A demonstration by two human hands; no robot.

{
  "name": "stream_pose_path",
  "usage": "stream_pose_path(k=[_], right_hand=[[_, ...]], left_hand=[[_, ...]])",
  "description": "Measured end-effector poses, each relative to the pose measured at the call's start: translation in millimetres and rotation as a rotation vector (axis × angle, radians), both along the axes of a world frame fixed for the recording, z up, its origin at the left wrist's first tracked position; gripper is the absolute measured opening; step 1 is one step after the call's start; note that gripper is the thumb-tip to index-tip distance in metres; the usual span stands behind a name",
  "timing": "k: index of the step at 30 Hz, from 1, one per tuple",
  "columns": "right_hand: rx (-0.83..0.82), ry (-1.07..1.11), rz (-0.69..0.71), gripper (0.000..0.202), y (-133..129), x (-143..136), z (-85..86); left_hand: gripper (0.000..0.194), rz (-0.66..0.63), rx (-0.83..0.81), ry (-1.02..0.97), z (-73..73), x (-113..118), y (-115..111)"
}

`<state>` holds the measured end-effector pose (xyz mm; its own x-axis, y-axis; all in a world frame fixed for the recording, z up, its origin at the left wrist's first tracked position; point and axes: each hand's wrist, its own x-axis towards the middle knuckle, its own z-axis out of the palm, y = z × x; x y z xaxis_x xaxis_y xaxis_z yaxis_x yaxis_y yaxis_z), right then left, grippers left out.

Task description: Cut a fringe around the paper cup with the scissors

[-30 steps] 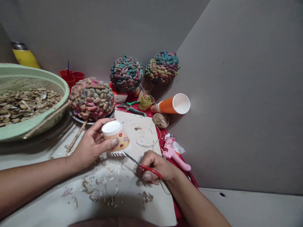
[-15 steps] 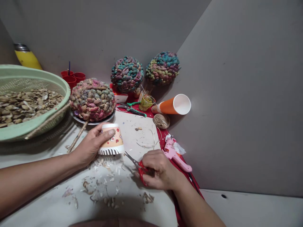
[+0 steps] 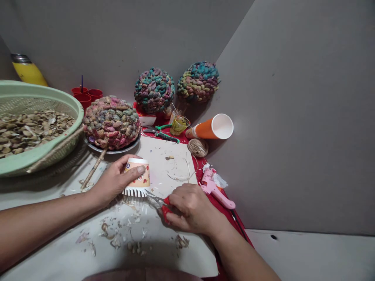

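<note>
Red-handled scissors (image 3: pixel 165 201) sit in the curled fingers of the right hand (image 3: pixel 189 207), blades meeting the slit lower rim of a paper cup (image 3: pixel 144 179). Above the scrap-strewn table (image 3: pixel 64 249), the left hand (image 3: pixel 115 181) pinches that cup

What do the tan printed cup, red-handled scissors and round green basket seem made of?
Tan printed cup: probably matte paper, its edge snipped into strips.
Red-handled scissors: thin grey blades suggest metal; evenly red handles, perhaps smooth plastic.
Round green basket: likely moulded plastic, slightly glossy, finely perforated.
</note>
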<state>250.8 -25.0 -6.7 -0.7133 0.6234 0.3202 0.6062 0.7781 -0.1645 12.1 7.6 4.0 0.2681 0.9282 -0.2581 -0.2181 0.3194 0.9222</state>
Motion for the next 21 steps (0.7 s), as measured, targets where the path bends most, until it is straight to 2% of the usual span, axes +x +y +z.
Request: stream_pose_path(k=[8, 15, 21], right_hand=[[-0.010, -0.024, -0.004, 0.029, -0.7, -0.7, -4.2], [0.013, -0.022, 0.022, 0.036, -1.8, -3.7, -4.4], [0.037, -0.006, 0.023, 0.040, -1.8, -6.2, -5.1]], left_hand=[[0.049, -0.016, 0.062, 0.082, -4.1, -2.2, -1.0], [0.044, 0.001, 0.075, 0.102, -5.0, -2.1, -1.9], [0.041, 0.017, 0.053, 0.054, -6.0, -0.9, -1.7]])
